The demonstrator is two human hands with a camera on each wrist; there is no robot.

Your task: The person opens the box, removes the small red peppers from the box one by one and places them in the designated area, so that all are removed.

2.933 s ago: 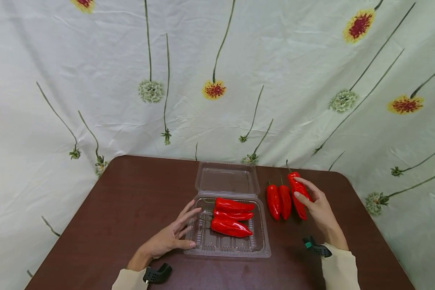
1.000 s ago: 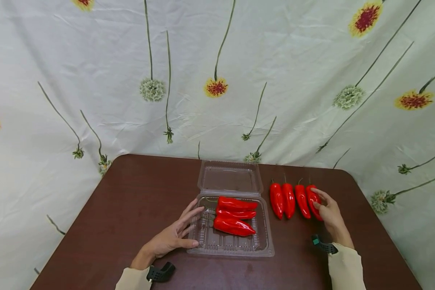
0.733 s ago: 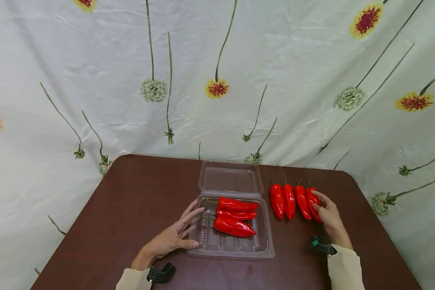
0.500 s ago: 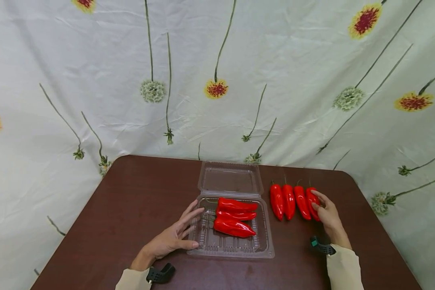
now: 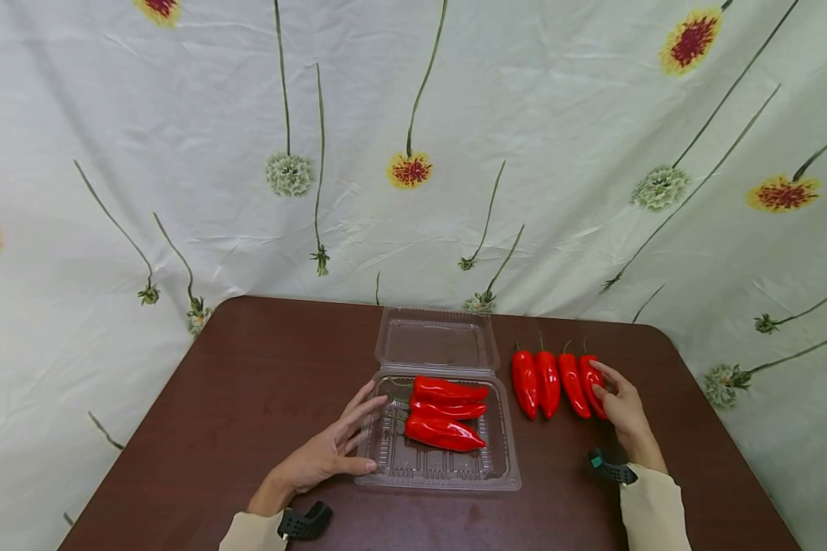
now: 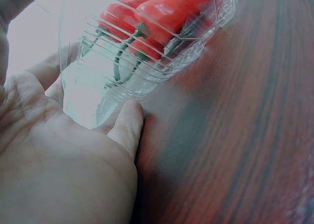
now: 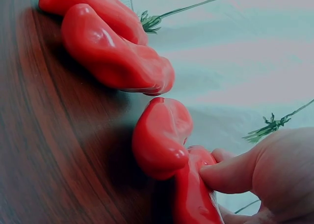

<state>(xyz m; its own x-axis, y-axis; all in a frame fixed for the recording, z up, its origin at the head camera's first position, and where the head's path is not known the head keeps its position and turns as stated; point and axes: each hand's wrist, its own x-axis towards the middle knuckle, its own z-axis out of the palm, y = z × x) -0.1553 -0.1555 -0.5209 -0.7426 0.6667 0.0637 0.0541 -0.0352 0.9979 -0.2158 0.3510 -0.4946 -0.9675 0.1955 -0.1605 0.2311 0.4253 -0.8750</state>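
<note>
My left hand (image 5: 313, 458) rests at the left side of a clear plastic clamshell box (image 5: 499, 478), fingers spread and thumb at its front corner. Three red peppers (image 5: 444, 432) lie crosswise inside, green stems toward that hand. To the right of the box, several more red peppers stand in a row, tips toward me. My right hand (image 5: 623, 409) pinches the outermost pepper (image 5: 590, 373) of this row between thumb and fingers. In the right wrist view, the thumb presses that pepper's side (image 7: 194, 197), and the neighbouring pepper (image 7: 159, 140) sits close against it.
The box's lid (image 5: 436, 342) lies folded back toward the far table edge. A dark brown table (image 5: 248, 383) carries everything. Behind it hangs a pale cloth (image 5: 227, 99) printed with flowers. Each wrist wears a black strap.
Since the oldest frame, my right hand has left the third pepper of the row and moved right onto the outermost one. That pepper has shifted slightly left lately. My left hand stays put.
</note>
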